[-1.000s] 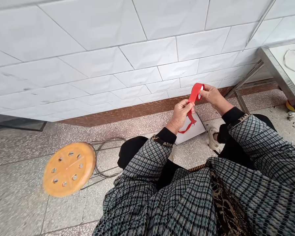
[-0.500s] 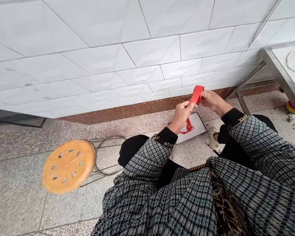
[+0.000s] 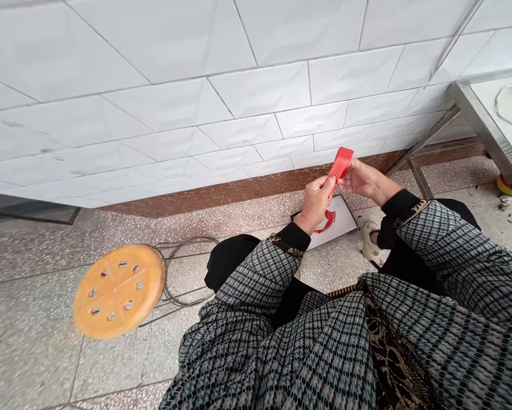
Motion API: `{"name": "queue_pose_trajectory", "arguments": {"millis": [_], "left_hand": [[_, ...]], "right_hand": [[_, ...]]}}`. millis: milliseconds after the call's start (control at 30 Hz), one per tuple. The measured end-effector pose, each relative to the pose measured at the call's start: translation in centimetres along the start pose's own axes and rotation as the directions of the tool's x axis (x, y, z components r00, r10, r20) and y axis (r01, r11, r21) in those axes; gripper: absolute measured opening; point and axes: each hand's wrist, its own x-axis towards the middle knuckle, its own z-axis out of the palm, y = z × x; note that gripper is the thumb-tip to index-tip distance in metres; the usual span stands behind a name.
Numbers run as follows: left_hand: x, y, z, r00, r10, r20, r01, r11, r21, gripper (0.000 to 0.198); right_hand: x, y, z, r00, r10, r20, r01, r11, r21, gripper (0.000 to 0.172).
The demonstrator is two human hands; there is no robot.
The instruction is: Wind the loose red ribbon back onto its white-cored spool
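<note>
A wide red ribbon (image 3: 340,162) is folded into an upright loop in front of the wall. My left hand (image 3: 316,202) pinches its lower end between thumb and fingers. At the loop's right side, my right hand (image 3: 364,181) has its thumb against the ribbon, partly hidden behind it, with the other fingers curled below. A loose red tail (image 3: 325,222) of ribbon hangs in curls beneath my left hand. Under it, a white board with a dark edge (image 3: 343,219) lies on the floor.
An orange round stool (image 3: 119,290) with a wire-like metal frame lies tipped over at the left. At the right stands a metal-framed table (image 3: 490,122) with a thin cord on top. A white tiled wall (image 3: 256,85) rises ahead. A shoe (image 3: 370,242) is beside the board.
The fingers of my right hand have opened out a little and dropped below the loop. The ribbon loop looks flatter, and its hanging tail has shifted.
</note>
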Motion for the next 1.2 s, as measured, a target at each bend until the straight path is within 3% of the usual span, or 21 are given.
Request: {"name": "queue_pose_trajectory", "arguments": {"millis": [133,367,567,833,1200], "left_hand": [[-0.1,-0.1,0.1,0.998,0.058,0.008,-0.058,0.998,-0.013,0.05],[-0.1,0.0,-0.1,0.992,-0.111,0.054,0.107,0.991,0.08,0.043],[0.3,0.6,-0.3,0.983,0.113,-0.144,-0.081,0.974,0.213,0.022],[0.6,0.6,-1.3,0.97,0.241,0.032,-0.24,0.931,0.276,0.039],[0.5,2.5,-1.8,0.986,0.088,0.143,-0.105,0.988,0.117,0.042]], "right_hand": [[0.1,0.2,0.0,1.0,0.008,0.006,-0.008,1.0,0.013,0.02],[0.1,0.5,-0.1,0.995,0.012,0.095,-0.009,0.999,-0.031,0.018],[-0.1,0.5,-0.4,0.988,0.014,0.157,-0.009,0.999,-0.034,0.017],[0.0,0.4,-0.9,0.965,0.077,0.249,-0.071,0.997,-0.032,0.018],[-1.1,0.8,-0.7,0.956,0.014,0.292,0.032,0.987,-0.155,0.033]]}}
